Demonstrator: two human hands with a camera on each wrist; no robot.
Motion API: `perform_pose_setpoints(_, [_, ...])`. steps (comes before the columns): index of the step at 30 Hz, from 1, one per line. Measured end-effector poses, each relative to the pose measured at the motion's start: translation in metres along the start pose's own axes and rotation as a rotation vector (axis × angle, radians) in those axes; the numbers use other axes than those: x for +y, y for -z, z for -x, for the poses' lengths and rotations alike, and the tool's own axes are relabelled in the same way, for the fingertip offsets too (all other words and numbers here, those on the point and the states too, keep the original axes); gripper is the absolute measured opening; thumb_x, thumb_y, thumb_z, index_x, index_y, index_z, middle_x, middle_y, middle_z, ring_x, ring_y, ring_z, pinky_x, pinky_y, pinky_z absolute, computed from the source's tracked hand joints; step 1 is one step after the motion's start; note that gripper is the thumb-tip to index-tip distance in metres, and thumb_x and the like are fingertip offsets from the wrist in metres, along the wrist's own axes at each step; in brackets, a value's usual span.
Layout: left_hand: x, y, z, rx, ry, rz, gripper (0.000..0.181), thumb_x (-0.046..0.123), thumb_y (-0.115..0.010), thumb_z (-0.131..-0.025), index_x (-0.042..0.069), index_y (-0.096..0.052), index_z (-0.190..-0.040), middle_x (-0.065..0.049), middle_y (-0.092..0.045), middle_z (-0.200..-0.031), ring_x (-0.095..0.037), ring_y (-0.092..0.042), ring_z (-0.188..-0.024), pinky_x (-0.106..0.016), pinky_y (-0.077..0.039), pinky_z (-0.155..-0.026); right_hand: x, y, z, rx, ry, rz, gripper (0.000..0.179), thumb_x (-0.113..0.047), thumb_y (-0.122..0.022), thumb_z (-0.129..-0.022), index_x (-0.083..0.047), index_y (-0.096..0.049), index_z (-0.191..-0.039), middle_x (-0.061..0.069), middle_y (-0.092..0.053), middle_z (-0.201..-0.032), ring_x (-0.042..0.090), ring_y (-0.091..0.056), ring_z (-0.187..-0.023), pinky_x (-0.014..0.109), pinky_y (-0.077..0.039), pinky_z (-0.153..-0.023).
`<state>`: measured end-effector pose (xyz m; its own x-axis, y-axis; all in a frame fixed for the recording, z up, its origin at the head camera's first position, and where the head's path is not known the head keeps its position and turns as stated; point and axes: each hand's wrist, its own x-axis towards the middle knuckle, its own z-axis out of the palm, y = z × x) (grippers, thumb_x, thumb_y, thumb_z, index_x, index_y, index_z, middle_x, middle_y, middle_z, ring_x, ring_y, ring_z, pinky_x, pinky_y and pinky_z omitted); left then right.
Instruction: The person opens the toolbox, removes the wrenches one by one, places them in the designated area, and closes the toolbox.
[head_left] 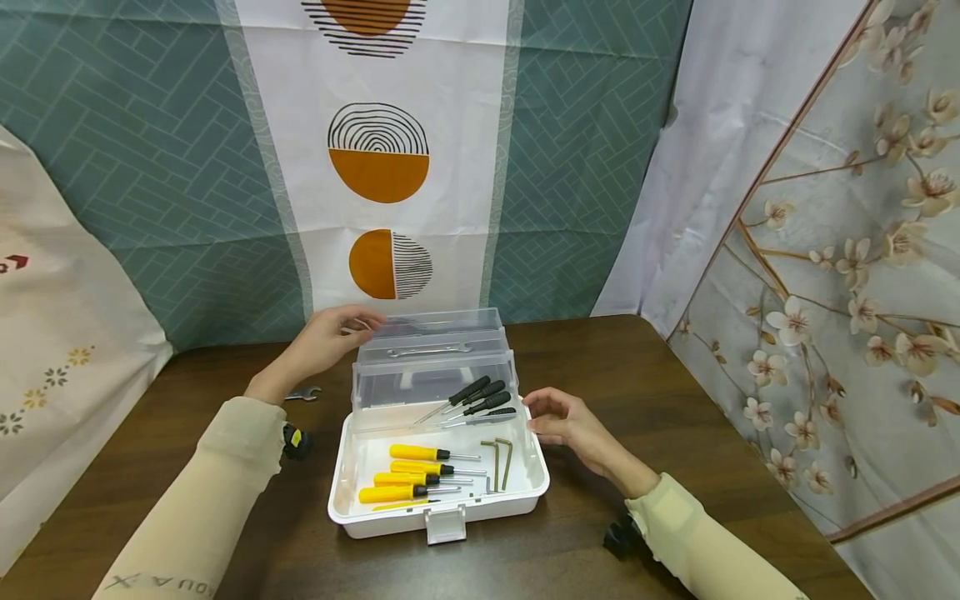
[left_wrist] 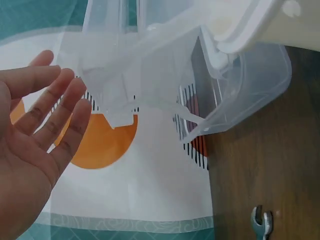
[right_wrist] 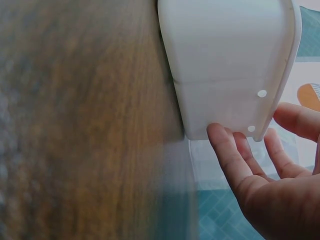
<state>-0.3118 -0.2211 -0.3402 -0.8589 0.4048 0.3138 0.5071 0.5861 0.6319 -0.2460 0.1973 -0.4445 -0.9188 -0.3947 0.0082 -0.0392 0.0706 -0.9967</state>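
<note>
An opened white toolbox [head_left: 397, 525] with raised see-through tiers [head_left: 432, 367] stands on the table. Inside lie several yellow-handled screwdrivers [head_left: 416, 452], several black-handled screwdrivers [head_left: 487, 402] near the back, and two brass hex keys [head_left: 508, 462]. A wrench [head_left: 427, 351] lies in a clear tier. At the upper left corner of the clear tiers is my left hand [head_left: 337, 337], its fingers loosely extended with nothing in the palm. My right hand [head_left: 573, 425] is at the box's right end; its fingertips touch the white end wall [right_wrist: 225, 65] near the rim.
Another wrench [head_left: 303, 394] lies on the brown table [head_left: 600, 367], left of the box and partly behind my left forearm. A white latch [head_left: 446, 525] hangs open at the box's front. Patterned cloth [head_left: 577, 167] hangs behind the table, and a floral curtain [head_left: 847, 333] stands at right.
</note>
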Motion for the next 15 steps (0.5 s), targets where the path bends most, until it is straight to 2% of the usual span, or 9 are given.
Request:
perform_pose_setpoints(7, [0.008, -0.001, -0.010, -0.059, -0.021, -0.046, 0.027, 0.002, -0.061, -0.103, 0.003, -0.070, -0.128, -0.017, -0.071, -0.122, -0.035, -0.067, -0.111, -0.053, -0.057, -0.094, 0.001, 0.000, 0.000, 0.002, 0.001, -0.006, 0.046, -0.002, -0.071, -0.094, 0.010, -0.053, -0.135, 0.017, -0.063, -0.120, 0.019, -0.065, -0.102, 0.034, -0.060, -0.087])
perform_pose_setpoints(15, [0.020, -0.008, -0.017, -0.128, -0.075, -0.028, 0.031, -0.004, -0.064, -0.099, -0.001, -0.069, -0.130, -0.016, -0.072, -0.120, -0.036, -0.067, -0.111, -0.053, -0.057, -0.095, 0.001, 0.000, -0.001, 0.000, 0.002, 0.007, 0.046, -0.003, -0.071, -0.094, 0.009, -0.053, -0.135, 0.018, -0.062, -0.121, 0.019, -0.065, -0.103, 0.035, -0.059, -0.088])
